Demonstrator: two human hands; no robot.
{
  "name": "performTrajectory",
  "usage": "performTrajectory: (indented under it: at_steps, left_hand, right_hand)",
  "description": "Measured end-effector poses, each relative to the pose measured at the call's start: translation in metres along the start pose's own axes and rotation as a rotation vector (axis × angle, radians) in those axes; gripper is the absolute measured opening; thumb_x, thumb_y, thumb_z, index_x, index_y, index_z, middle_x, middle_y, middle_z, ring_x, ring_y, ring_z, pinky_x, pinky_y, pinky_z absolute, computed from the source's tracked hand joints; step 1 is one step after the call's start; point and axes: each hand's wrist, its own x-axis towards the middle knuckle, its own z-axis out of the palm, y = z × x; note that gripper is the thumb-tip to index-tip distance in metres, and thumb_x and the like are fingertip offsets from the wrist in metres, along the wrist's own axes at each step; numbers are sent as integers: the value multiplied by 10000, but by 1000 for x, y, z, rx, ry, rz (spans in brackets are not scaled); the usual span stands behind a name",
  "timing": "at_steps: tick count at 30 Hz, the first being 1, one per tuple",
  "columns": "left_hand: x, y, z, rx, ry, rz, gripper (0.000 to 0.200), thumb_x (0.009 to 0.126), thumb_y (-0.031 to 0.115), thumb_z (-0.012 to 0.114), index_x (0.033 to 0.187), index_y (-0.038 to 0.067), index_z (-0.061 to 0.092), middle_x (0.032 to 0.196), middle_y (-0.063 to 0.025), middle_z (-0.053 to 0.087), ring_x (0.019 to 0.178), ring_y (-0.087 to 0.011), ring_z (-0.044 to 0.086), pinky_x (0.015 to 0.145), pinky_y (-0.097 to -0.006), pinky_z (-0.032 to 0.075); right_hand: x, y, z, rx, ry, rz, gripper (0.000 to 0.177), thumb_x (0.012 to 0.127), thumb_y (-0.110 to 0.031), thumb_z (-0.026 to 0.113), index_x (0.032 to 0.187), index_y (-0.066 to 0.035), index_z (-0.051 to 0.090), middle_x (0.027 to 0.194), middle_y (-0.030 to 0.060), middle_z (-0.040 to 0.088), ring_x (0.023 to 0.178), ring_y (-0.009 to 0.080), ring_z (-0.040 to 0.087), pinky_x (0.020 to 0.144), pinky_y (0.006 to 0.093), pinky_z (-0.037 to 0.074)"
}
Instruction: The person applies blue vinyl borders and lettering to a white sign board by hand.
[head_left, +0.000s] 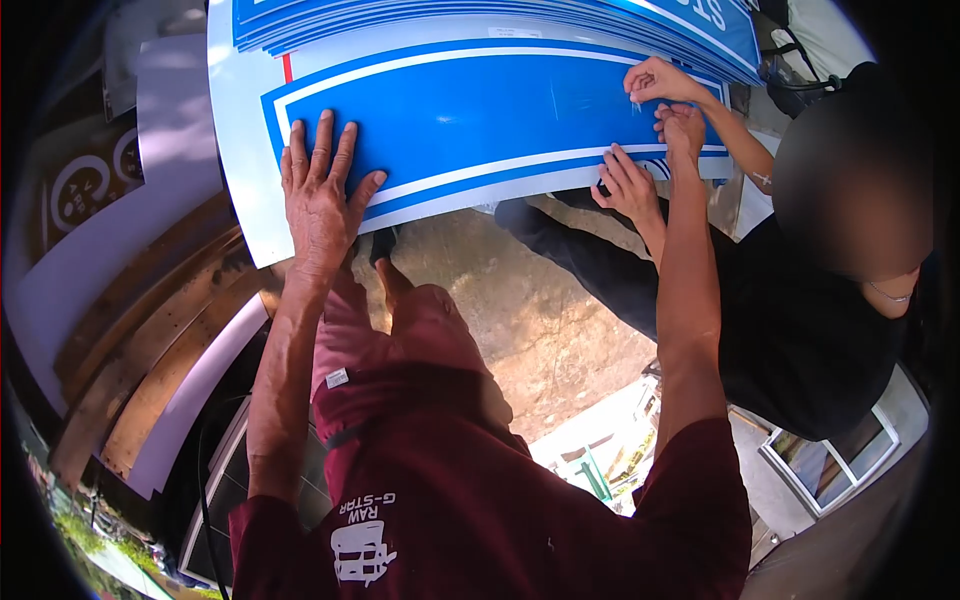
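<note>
Beyond the maroon shirt (450, 480), left hand (320, 195) spread flat steadies the blue white-bordered sign panel (480, 110) while right hand (683, 125) pinches its far end.

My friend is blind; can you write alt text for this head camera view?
A person's left hand presses flat on a blue and white sign while the right hand touches its far end, beside a co-worker's two hands.
</note>
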Motion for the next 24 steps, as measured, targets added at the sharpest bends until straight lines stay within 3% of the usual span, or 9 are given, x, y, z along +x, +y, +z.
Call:
performTrajectory:
  at_steps: [5, 6, 8, 10, 11, 12, 16, 24]
  left_hand:
    - [-1, -1, -6, 25, -35, 11, 719, 903, 600, 600, 1497, 216, 474, 1634, -59, 294, 1528, -344, 169, 1231, -556, 157]
    - [1, 0, -6, 35, -43, 13, 719, 904, 598, 600, 1497, 210, 474, 1635, -63, 292, 1528, -347, 169, 1231, -554, 158]
    - [0, 1, -9, 28, -42, 25, 705, 915, 577, 604, 1490, 186, 483, 1631, -83, 297, 1526, -363, 169, 1229, -552, 161]
    - [2, 2, -12, 6, -44, 25, 688, 924, 558, 606, 1482, 173, 494, 1629, -92, 300, 1526, -371, 163, 1232, -548, 155]
    - [2, 3, -14, 16, -55, 27, 685, 927, 554, 607, 1482, 170, 494, 1634, -93, 286, 1527, -374, 154, 1233, -549, 148]
    - [3, 2, -15, 23, -48, 33, 690, 924, 551, 616, 1487, 172, 487, 1631, -93, 294, 1524, -374, 165, 1231, -551, 153]
    - [2, 4, -18, 42, -61, 36, 687, 924, 536, 628, 1487, 169, 487, 1624, -104, 308, 1521, -380, 174, 1229, -552, 154]
    - [4, 11, -17, 51, -78, 4, 684, 909, 455, 675, 1503, 193, 462, 1621, -122, 305, 1509, -416, 185, 1213, -575, 180]
  right_hand:
    - [-86, -20, -13, 79, 136, -188, 278, 923, -102, 683, 1109, 48, 542, 886, 147, 716, 663, 173, 669, 536, 330, 545]
    - [-127, -37, -11, 347, 43, -48, 270, 936, -104, 667, 1117, 50, 538, 889, 146, 715, 695, 178, 676, 570, 335, 560]
    - [-165, -27, -3, 540, -150, -112, 243, 957, -104, 642, 1122, 42, 540, 883, 137, 711, 744, 193, 689, 625, 360, 585]
    - [-205, -12, 9, 131, -69, -95, 207, 947, -106, 659, 1097, 10, 576, 856, 111, 705, 781, 204, 695, 668, 369, 581]
    - [-215, 16, 21, 121, -74, -218, 215, 916, -123, 701, 1071, -8, 607, 838, 104, 702, 758, 199, 689, 681, 340, 556]
    - [-232, 15, 27, 6, -115, -214, 232, 894, -138, 718, 1064, -17, 616, 820, 103, 695, 724, 193, 677, 678, 323, 531]
    - [-271, 4, 46, -32, -255, -238, 232, 900, -149, 696, 1086, -38, 612, 830, 112, 693, 702, 229, 669, 675, 355, 529]
    - [-259, 19, 49, 12, -239, -386, 230, 912, -124, 665, 1106, -29, 585, 863, 149, 678, 750, 281, 675, 708, 389, 527]
